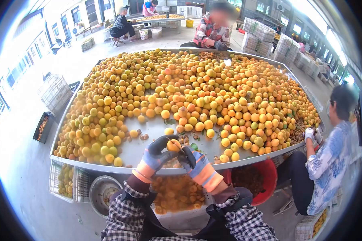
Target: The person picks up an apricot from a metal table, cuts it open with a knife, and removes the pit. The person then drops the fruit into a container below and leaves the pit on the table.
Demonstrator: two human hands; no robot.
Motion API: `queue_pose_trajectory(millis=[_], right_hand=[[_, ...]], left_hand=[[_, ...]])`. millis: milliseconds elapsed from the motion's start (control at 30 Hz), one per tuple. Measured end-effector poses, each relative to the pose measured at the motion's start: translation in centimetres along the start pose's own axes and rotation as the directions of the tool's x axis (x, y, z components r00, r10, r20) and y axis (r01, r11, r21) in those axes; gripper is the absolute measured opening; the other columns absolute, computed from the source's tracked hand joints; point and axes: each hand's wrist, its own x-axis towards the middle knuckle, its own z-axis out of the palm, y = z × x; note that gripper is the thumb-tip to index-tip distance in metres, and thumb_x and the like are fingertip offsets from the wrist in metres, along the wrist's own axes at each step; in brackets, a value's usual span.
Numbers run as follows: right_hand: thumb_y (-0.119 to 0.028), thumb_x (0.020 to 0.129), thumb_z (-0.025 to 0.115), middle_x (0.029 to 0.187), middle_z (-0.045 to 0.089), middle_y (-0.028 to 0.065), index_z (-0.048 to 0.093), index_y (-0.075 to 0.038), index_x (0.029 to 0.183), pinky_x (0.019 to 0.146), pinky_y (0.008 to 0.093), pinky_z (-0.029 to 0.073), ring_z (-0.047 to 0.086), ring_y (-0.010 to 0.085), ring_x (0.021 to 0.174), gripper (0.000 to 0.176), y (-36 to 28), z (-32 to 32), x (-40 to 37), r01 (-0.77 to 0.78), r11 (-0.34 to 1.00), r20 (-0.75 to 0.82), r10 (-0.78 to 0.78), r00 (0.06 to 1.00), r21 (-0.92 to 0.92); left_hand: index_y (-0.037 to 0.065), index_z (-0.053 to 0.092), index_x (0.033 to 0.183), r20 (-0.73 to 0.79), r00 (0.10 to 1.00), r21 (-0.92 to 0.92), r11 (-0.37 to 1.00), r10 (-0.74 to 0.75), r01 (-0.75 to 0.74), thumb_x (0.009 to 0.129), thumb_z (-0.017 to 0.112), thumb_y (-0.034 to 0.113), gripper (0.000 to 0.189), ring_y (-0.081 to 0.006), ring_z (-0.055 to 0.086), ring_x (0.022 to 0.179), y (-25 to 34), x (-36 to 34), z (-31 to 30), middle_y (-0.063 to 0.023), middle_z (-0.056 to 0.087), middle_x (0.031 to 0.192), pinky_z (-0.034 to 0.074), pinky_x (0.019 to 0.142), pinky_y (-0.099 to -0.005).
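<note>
Both my hands wear gloves with black fingers and meet above the front edge of a metal table [145,125] heaped with apricots [229,96]. My left hand [157,154] is closed round one orange apricot [173,145]. Close against that fruit on its right is my right hand [191,160], its fingers pinched together; what they hold, if anything, is too small to name. Some pits and green leaves lie on the metal just beyond my hands. Below them, a white crate [181,213] holds split apricot halves [177,193].
A red tub [271,176] stands right of the crate, a metal basin [94,193] left of it. One person [334,148] sits at the table's right end, another [213,32] at its far side. White crates [54,90] stand at the left.
</note>
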Motion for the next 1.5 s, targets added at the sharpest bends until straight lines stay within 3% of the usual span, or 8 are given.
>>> queue_pose_trajectory(millis=[167,367,633,733,900,1133,1233,1500], right_hand=[[-0.007,0.087,0.058,0.088,0.066,0.0151,0.056,-0.002,0.109,0.067,0.0364,0.050,0.065,0.0321,0.081,0.023,-0.4,0.8,-0.2,-0.015,0.999,-0.033,0.016,0.999,0.032],[-0.012,0.089,0.058,0.093,0.063,0.0218,0.053,-0.002,0.116,0.072,0.0438,0.049,0.060,0.0405,0.088,0.029,-0.4,2.4,0.5,0.065,0.971,-0.116,-0.039,0.993,0.229],[-0.012,0.090,0.056,0.093,0.064,0.0184,0.055,-0.002,0.113,0.072,0.0396,0.049,0.062,0.0352,0.087,0.026,-2.3,0.5,0.0,-0.108,0.970,0.019,0.106,0.994,0.217],[-0.013,0.089,0.056,0.092,0.064,0.0171,0.055,-0.003,0.113,0.070,0.0390,0.050,0.063,0.0330,0.085,0.025,-2.0,2.1,0.2,0.005,0.978,-0.088,0.014,0.996,0.210],[-0.013,0.088,0.057,0.097,0.062,0.0201,0.054,-0.002,0.114,0.073,0.0438,0.049,0.061,0.0397,0.093,0.028,-0.8,2.5,0.0,0.027,0.989,-0.146,-0.005,0.989,0.144],[-0.016,0.090,0.058,0.094,0.062,0.0239,0.052,-0.003,0.112,0.072,0.0462,0.049,0.059,0.0423,0.090,0.027,-1.1,1.4,-0.2,-0.041,0.997,-0.037,0.044,0.998,0.066],[-0.020,0.091,0.057,0.091,0.062,0.0232,0.052,-0.004,0.109,0.069,0.0469,0.048,0.059,0.0430,0.086,0.025,-0.9,2.4,0.2,-0.033,0.996,-0.108,0.042,0.993,0.088],[-0.019,0.091,0.054,0.101,0.063,0.0223,0.050,-0.003,0.118,0.074,0.0454,0.050,0.060,0.0418,0.094,0.032,1.3,3.3,0.2,-0.201,0.973,0.031,0.206,0.978,-0.110]], left_hand=[[-0.001,0.058,0.118,0.002,1.000,0.000,1.000,0.028,-0.028,0.082,0.071,0.011,0.040,-0.0137,0.059,0.100,-1.2,-0.2,0.4,-0.0060,0.065,0.108,0.048,0.089,-0.0292],[-0.001,0.055,0.120,0.022,0.986,-0.482,0.862,-0.165,0.155,0.086,0.068,0.027,0.046,-0.0171,0.062,0.097,-1.0,-1.0,2.5,-0.0099,0.065,0.106,0.050,0.084,-0.0279],[-0.001,0.056,0.120,0.046,0.998,-0.118,0.992,-0.036,0.041,0.087,0.067,0.025,0.043,-0.0183,0.061,0.101,0.1,-0.3,1.1,-0.0123,0.065,0.109,0.048,0.090,-0.0320],[-0.001,0.056,0.117,-0.102,0.981,-0.494,0.865,-0.165,0.094,0.093,0.059,0.034,0.043,-0.0162,0.061,0.087,0.6,-0.8,4.0,-0.0152,0.064,0.108,0.051,0.075,-0.0276],[-0.002,0.056,0.118,0.023,0.975,-0.486,0.849,-0.223,0.206,0.092,0.059,0.037,0.047,-0.0157,0.062,0.088,-0.5,-0.3,2.6,-0.0133,0.064,0.109,0.051,0.075,-0.0274],[-0.003,0.057,0.117,-0.046,0.994,0.172,0.981,0.101,-0.092,0.086,0.069,0.030,0.047,-0.0164,0.064,0.088,-1.5,0.3,0.3,-0.0087,0.066,0.098,0.052,0.080,-0.0279],[-0.004,0.059,0.111,-0.123,0.980,-0.341,0.934,-0.157,0.107,0.095,0.054,0.040,0.048,-0.0143,0.061,0.069,0.7,-0.7,4.0,-0.0067,0.064,0.081,0.050,0.067,-0.0229],[0.000,0.061,0.102,-0.174,0.953,-0.198,0.957,-0.246,0.211,0.099,0.045,0.040,0.044,-0.0117,0.055,0.056,0.1,-0.3,4.4,-0.0054,0.061,0.067,0.043,0.056,-0.0230]])
